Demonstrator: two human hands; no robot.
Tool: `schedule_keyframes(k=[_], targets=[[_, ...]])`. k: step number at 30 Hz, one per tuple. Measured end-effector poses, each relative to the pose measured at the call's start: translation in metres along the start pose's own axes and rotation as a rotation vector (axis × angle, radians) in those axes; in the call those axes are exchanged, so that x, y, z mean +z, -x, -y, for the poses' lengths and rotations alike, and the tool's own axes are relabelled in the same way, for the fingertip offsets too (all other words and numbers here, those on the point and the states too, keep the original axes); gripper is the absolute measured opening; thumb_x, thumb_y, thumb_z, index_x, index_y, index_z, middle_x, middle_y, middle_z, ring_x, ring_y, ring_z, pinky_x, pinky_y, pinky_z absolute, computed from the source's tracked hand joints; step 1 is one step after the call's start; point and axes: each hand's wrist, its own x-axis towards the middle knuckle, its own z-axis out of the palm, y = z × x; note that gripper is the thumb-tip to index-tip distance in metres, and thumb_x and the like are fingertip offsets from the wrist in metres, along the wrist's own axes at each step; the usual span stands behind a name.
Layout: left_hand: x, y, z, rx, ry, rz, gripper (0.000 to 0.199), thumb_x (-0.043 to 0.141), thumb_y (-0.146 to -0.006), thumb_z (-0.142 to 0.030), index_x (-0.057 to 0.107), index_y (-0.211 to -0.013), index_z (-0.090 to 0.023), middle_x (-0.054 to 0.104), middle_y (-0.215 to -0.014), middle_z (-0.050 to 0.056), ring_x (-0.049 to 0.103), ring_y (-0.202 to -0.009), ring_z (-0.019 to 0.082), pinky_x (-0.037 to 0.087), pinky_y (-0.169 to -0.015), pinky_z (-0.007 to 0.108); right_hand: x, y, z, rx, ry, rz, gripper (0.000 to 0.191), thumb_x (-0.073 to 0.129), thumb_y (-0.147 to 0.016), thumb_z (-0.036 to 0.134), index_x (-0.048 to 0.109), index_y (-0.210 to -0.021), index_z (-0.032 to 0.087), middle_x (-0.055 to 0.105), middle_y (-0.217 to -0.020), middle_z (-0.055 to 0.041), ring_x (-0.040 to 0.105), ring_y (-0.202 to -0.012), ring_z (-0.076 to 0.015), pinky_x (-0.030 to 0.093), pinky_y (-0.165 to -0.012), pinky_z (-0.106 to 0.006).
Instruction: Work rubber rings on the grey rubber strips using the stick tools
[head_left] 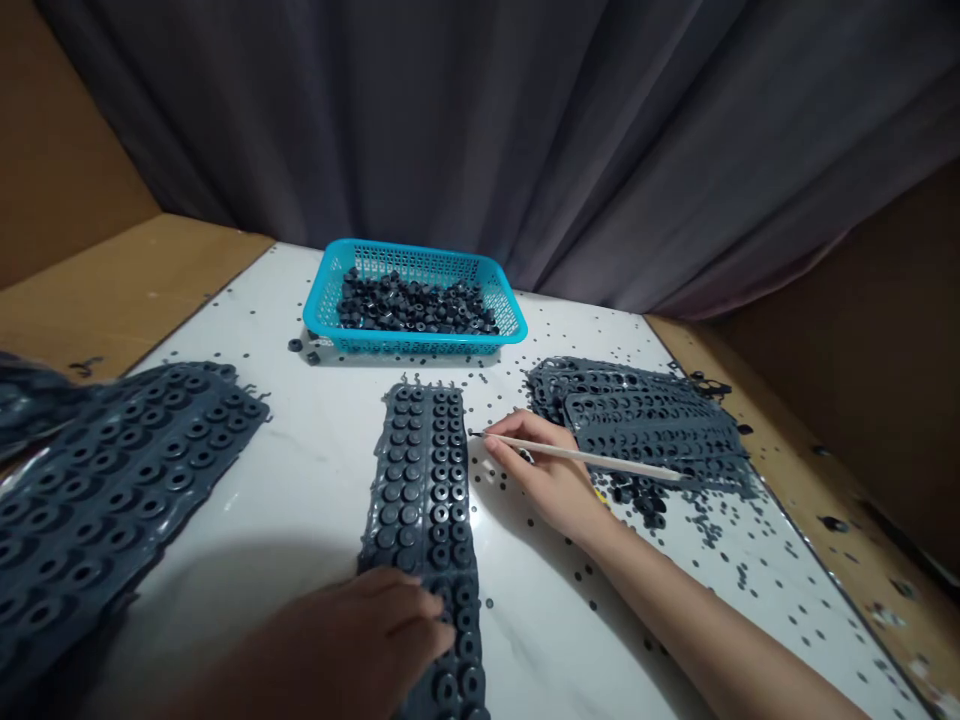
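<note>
A long dark rubber sheet with rows of moulded round parts lies lengthwise in front of me. My left hand rests on its nearer part, fingers curled at the rings; whether a part is pinched there I cannot make out. To the right of the sheet, my right hand is closed around a thin pale stick with a dark pointed tip. That tip is beside the sheet's right edge, close to the upper rings. Some of the rings show open centres, while the upper left columns look capped.
A blue plastic basket holding many small black parts stands at the back. More moulded sheets lie at left. Punched-out sheets are stacked at right, beside loose black rings. Small black discs are scattered over the white tabletop.
</note>
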Motion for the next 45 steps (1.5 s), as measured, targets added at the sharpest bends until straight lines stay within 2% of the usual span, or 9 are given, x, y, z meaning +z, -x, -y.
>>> schedule_keyframes(k=[3, 6, 10, 14, 24, 30, 35, 40, 45], targets=[[0.017, 0.021, 0.011, -0.018, 0.022, 0.003, 0.033, 0.049, -0.084, -0.028, 0.06, -0.114, -0.027, 0.068, -0.111, 0.003, 0.064, -0.093, 0.023, 0.052, -0.076, 0.029, 0.008, -0.007, 0.001, 0.013, -0.071, 0.053, 0.01, 0.063, -0.078, 0.028, 0.066, -0.074, 0.019, 0.066, -0.067, -0.0017, 0.059, -0.059, -0.014, 0.044, -0.055, -0.025], [0.0, 0.02, 0.009, -0.062, 0.086, -0.048, 0.037, 0.051, -0.083, -0.035, 0.057, -0.119, -0.033, 0.066, -0.115, 0.0, 0.063, -0.095, 0.023, 0.052, -0.073, 0.028, 0.01, -0.016, -0.002, 0.007, -0.103, 0.063, 0.009, 0.064, -0.078, 0.027, 0.066, -0.074, 0.019, 0.066, -0.068, -0.0012, 0.059, -0.062, -0.0138, 0.044, -0.058, -0.025], [-0.049, -0.025, 0.021, -0.384, 0.026, -0.269, 0.024, 0.053, -0.085, -0.035, 0.065, -0.104, -0.03, 0.067, -0.105, 0.0, 0.062, -0.093, 0.023, 0.05, -0.083, 0.034, 0.003, -0.024, -0.01, 0.068, -0.233, 0.006, 0.014, 0.066, -0.078, 0.032, 0.065, -0.075, 0.019, 0.065, -0.072, -0.0016, 0.057, -0.065, -0.014, 0.044, -0.059, -0.025], [-0.072, -0.083, 0.054, -0.347, -0.006, -0.324, 0.023, 0.057, -0.083, -0.036, 0.068, -0.097, -0.02, 0.066, -0.099, 0.003, 0.059, -0.097, 0.024, 0.046, -0.086, 0.037, -0.008, -0.024, -0.015, 0.165, -0.397, 0.013, 0.021, 0.069, -0.076, 0.039, 0.065, -0.077, 0.019, 0.063, -0.071, -0.0013, 0.057, -0.065, -0.014, 0.044, -0.059, -0.025], [-0.06, -0.153, 0.053, -0.183, 0.177, -0.346, 0.014, 0.058, -0.084, -0.024, 0.069, -0.079, -0.018, 0.065, -0.079, 0.001, 0.058, -0.076, 0.015, 0.041, -0.064, 0.025, -0.068, -0.036, -0.001, 0.082, -0.21, 0.005, 0.017, 0.071, -0.074, 0.035, 0.066, -0.072, 0.019, 0.064, -0.071, -0.0017, 0.058, -0.067, -0.0146, 0.046, -0.06, -0.027], [-0.048, -0.183, 0.049, -0.134, 0.168, -0.209, 0.04, 0.052, -0.089, -0.039, 0.066, -0.061, -0.016, 0.063, -0.061, 0.001, 0.056, -0.06, 0.013, 0.039, -0.061, 0.026, -0.11, -0.037, 0.005, -0.078, -0.208, -0.404, 0.006, 0.068, -0.077, 0.021, 0.066, -0.071, 0.02, 0.058, -0.067, 0.0017, 0.054, -0.064, -0.0094, 0.043, -0.063, -0.027], [-0.062, -0.18, 0.061, 0.028, 0.012, -0.18, 0.039, 0.065, -0.078, -0.026, 0.061, -0.115, -0.015, 0.063, -0.11, 0.007, 0.059, -0.092, 0.018, 0.042, -0.08, 0.028, -0.087, -0.026, 0.023, -0.098, -0.247, -0.252, 0.006, 0.072, -0.076, 0.026, 0.069, -0.074, 0.021, 0.063, -0.068, 0.0001, 0.058, -0.064, -0.0117, 0.046, -0.059, -0.028], [-0.078, -0.12, 0.078, -0.138, -0.149, -0.147, 0.023, 0.058, -0.083, -0.034, 0.063, -0.069, -0.017, 0.062, -0.071, 0.002, 0.056, -0.074, 0.017, 0.04, -0.07, 0.028, -0.033, -0.013, 0.022, 0.013, -0.309, -0.014, 0.006, 0.074, -0.073, 0.025, 0.069, -0.074, 0.022, 0.068, -0.069, -0.0004, 0.059, -0.057, -0.0123, 0.047, -0.049, -0.026], [-0.065, -0.072, 0.08, -0.191, -0.135, -0.167, 0.015, 0.056, -0.083, -0.031, 0.063, -0.082, -0.019, 0.059, -0.083, 0.004, 0.053, -0.084, 0.019, 0.039, -0.072, 0.029, 0.02, -0.011, -0.004, 0.066, -0.405, 0.097, 0.011, 0.074, -0.071, 0.025, 0.066, -0.068, 0.019, 0.067, -0.073, -0.0017, 0.063, -0.069, -0.0141, 0.051, -0.064, -0.028]])
